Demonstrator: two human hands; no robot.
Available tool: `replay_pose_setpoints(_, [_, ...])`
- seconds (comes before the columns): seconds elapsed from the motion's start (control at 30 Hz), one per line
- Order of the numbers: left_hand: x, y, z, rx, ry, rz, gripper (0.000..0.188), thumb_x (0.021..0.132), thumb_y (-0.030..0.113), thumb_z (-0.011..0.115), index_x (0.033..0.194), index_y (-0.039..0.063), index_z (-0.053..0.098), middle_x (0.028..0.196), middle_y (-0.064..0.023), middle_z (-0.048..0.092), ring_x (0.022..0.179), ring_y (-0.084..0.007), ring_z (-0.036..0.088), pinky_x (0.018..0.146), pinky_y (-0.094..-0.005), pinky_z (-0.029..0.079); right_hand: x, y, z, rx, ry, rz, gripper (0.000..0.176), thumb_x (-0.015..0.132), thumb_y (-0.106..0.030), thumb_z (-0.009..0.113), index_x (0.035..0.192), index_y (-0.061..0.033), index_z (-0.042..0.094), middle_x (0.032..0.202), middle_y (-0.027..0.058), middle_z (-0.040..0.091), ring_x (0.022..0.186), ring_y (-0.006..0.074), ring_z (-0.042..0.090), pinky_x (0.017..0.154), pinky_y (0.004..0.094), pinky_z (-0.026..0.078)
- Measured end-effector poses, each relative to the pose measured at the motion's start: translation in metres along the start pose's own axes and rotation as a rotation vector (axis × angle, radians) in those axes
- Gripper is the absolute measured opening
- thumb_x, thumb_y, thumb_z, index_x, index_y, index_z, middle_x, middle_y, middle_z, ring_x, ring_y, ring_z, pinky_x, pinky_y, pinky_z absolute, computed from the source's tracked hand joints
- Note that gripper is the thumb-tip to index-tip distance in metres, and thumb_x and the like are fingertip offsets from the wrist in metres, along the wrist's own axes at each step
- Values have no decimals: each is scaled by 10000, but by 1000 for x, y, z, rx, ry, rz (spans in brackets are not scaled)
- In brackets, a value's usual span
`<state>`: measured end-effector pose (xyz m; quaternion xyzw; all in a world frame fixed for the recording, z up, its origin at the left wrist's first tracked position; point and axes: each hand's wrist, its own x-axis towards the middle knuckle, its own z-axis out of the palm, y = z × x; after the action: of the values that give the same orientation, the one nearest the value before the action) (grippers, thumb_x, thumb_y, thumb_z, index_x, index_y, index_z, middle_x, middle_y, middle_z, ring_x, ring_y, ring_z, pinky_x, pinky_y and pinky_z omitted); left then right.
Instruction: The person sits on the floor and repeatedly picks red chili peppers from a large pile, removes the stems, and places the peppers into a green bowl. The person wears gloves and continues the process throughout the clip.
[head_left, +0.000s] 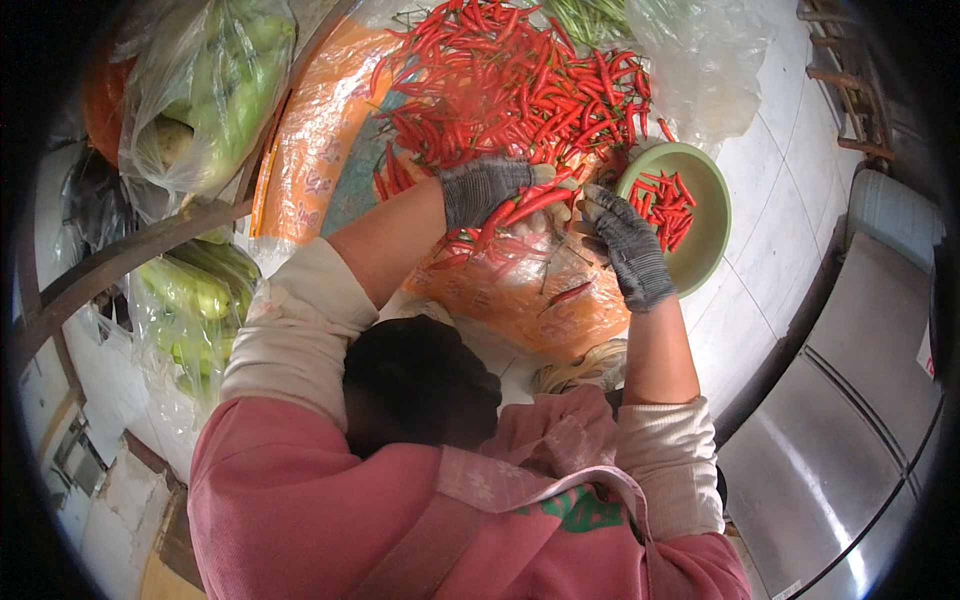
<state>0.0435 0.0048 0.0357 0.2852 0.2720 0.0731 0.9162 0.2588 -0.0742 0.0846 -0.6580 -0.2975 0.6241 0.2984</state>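
Note:
Both hands wear grey knit gloves with pale fingertips. My left hand (495, 187) is closed on several red chili peppers (536, 201), which stick out past its fingers over the orange printed sack (457, 296). Just to its right, my right hand (619, 229) has its fingertips close together by the stem ends of those peppers; whether they pinch a stem is too small to tell. Beyond the hands spreads a large heap of red chili peppers (555, 97) with green stems. A green plastic bowl (712, 225), right beside my right hand, holds destemmed red peppers.
At the left are clear plastic bags of green vegetables (247, 67) and a brown bar (142, 251). Green stalks (589, 19) and a crumpled clear plastic sheet (697, 67) lie at the top. A stainless steel appliance (817, 420) stands at the right, on the tiled floor (772, 202).

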Motion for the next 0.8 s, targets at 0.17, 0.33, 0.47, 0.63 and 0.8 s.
replay_pose_setpoints(0.17, [-2, -5, 3, -258, 20, 32, 387, 932, 281, 530, 1238, 44, 519, 1035, -148, 648, 841, -214, 660, 710, -301, 563, -3, -7, 30, 318, -75, 100, 476, 883, -398, 601, 1222, -71, 533, 1093, 65, 600, 925, 177, 603, 761, 300, 524])
replay_pose_setpoints(0.33, [-3, -4, 10, 173, 25, 243, 315, 940, 212, 517, 1164, -10, 523, 1069, -211, 619, 921, -331, 646, 771, -471, 563, 11, -6, 52, 685, -252, 110, 288, 932, -312, 538, 1090, -73, 566, 722, -5, 531, 581, 95, 413, 490, 285, 371])
replay_pose_setpoints(0.47, [5, -6, 15, -501, -151, -4, 319, 936, 177, 518, 1222, 38, 491, 1093, -210, 606, 948, -360, 635, 779, -525, 548, 12, -13, 45, 706, -154, 168, 223, 934, -260, 525, 1050, -72, 559, 735, 36, 562, 486, 110, 376, 437, 293, 329])
replay_pose_setpoints(0.63, [9, -8, 17, -500, -94, 53, 590, 911, 85, 516, 1436, 169, 261, 1325, -156, 465, 1027, -325, 597, 861, -510, 516, 9, -20, 40, 792, -104, 150, 231, 921, -202, 532, 1116, -83, 568, 821, 67, 608, 508, 124, 421, 443, 247, 360])
replay_pose_setpoints(0.8, [10, -4, 25, -242, -45, 109, 469, 881, -19, 459, 1330, 99, 386, 1090, -150, 577, 910, -301, 646, 762, -441, 571, 27, 8, 38, 532, 81, 8, 220, 910, -148, 554, 1107, -51, 573, 889, 74, 613, 614, 147, 531, 487, 266, 427])
